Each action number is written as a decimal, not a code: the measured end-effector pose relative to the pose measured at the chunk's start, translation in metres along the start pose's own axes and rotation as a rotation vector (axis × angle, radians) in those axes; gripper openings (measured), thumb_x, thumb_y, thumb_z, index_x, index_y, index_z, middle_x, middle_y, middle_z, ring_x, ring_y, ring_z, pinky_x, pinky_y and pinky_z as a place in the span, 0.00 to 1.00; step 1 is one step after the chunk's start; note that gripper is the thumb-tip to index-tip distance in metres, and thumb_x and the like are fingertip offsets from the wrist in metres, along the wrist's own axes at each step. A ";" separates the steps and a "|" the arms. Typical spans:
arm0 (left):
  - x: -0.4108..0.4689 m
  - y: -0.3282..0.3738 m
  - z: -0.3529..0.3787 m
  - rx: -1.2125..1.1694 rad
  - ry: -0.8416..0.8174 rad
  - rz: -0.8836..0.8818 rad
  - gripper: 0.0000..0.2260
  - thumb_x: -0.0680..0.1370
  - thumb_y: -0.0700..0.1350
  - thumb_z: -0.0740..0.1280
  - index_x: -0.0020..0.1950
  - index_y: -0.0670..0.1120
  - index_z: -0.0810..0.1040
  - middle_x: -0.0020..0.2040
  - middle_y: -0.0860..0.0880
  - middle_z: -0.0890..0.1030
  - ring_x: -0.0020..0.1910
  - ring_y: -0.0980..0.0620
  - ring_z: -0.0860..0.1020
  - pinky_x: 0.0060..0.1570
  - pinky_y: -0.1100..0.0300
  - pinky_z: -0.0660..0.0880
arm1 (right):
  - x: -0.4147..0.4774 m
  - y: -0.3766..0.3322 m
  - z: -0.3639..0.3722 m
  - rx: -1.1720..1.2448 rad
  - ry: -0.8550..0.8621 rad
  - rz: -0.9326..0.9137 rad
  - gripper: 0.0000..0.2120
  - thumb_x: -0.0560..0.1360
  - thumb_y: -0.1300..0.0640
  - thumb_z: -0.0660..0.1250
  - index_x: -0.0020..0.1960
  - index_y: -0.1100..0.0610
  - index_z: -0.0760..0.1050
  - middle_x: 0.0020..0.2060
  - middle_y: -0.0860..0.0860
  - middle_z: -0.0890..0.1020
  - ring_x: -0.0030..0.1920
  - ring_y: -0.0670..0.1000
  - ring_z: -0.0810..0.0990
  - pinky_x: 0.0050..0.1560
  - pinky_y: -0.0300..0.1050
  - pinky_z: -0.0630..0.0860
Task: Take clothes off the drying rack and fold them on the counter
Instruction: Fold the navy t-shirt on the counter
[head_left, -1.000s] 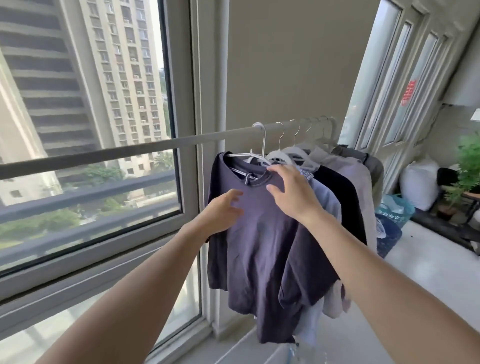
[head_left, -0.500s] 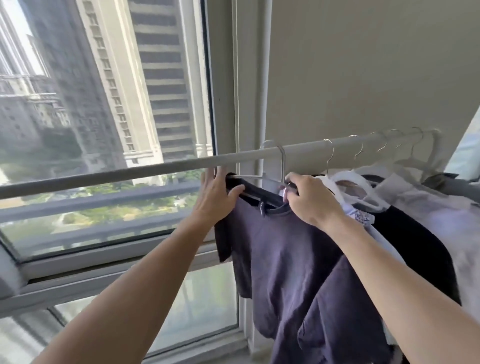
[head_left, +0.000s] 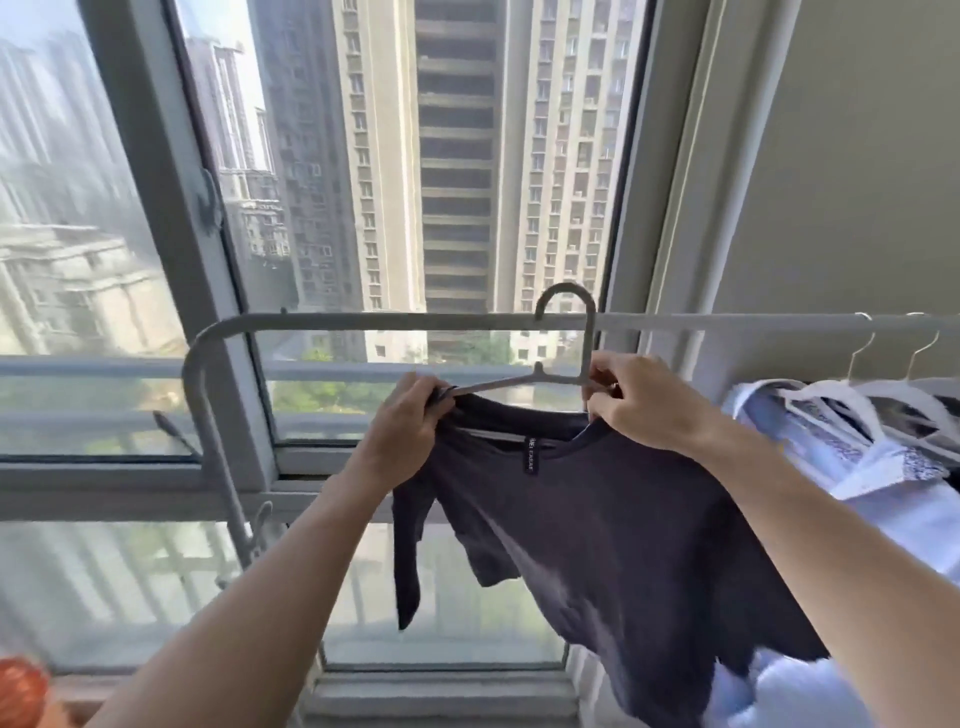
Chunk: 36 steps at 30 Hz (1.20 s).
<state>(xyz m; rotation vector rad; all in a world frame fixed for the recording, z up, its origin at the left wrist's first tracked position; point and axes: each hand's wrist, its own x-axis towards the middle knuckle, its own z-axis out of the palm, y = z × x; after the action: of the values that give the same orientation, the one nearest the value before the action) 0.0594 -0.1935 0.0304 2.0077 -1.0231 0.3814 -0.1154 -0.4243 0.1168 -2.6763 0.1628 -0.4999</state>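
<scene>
Bright daylight is pouring through the window (head_left: 363, 208) beyond the hands; towers are blurring at left, frame edges bowing, bottom corners softening.

shirt (head_left: 597, 519) on a hanger (head_left: 498, 383) at the rack rail (head_left: 363, 321), before the window (head_left: 171, 208); other garments (head_left: 883, 467) hang to its right.

- T-shirt (head_left: 597, 519): plain dark navy with a greyish-purple cast; no print.
- Neck label (head_left: 531, 457): black strip, small white lettering.
- Hanger (head_left: 589, 343) under the T-shirt: mid grey.
- Rack rail (head_left: 363, 321): pale grey-white.
- Shirt (head_left: 893, 509) to the right: light blue, with a white patch speckled dark blue at the collar.
- White hangers (head_left: 836, 388): white, with thin silvery hooks.
- Window frame (head_left: 156, 182): grey.
- Wall (head_left: 857, 156): beige-grey.
- Blurred object (head_left: 21, 686), lower left corner: orange.
</scene>
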 end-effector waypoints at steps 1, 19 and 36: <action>-0.019 -0.010 -0.021 0.008 0.018 -0.010 0.03 0.82 0.41 0.63 0.50 0.48 0.74 0.45 0.54 0.72 0.43 0.60 0.71 0.47 0.68 0.65 | 0.000 -0.021 0.012 0.023 -0.034 -0.037 0.04 0.77 0.57 0.64 0.44 0.50 0.75 0.35 0.46 0.81 0.38 0.49 0.79 0.44 0.49 0.76; -0.335 -0.161 -0.427 0.285 0.570 -0.553 0.11 0.83 0.44 0.62 0.40 0.46 0.73 0.34 0.54 0.74 0.37 0.53 0.71 0.39 0.60 0.61 | 0.033 -0.455 0.284 0.358 -0.404 -0.543 0.05 0.79 0.51 0.68 0.45 0.49 0.77 0.34 0.46 0.83 0.37 0.43 0.80 0.47 0.46 0.75; -0.437 -0.326 -0.697 0.444 0.974 -1.080 0.16 0.82 0.48 0.62 0.35 0.45 0.75 0.32 0.53 0.73 0.38 0.51 0.71 0.36 0.57 0.65 | 0.162 -0.776 0.525 0.701 -0.635 -0.855 0.10 0.78 0.53 0.69 0.38 0.52 0.79 0.30 0.49 0.80 0.35 0.47 0.78 0.48 0.49 0.74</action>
<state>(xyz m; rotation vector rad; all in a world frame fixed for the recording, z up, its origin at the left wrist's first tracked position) 0.1079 0.6904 0.0253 2.0164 0.7863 0.8668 0.2587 0.4469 0.0444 -1.9530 -1.1398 0.0980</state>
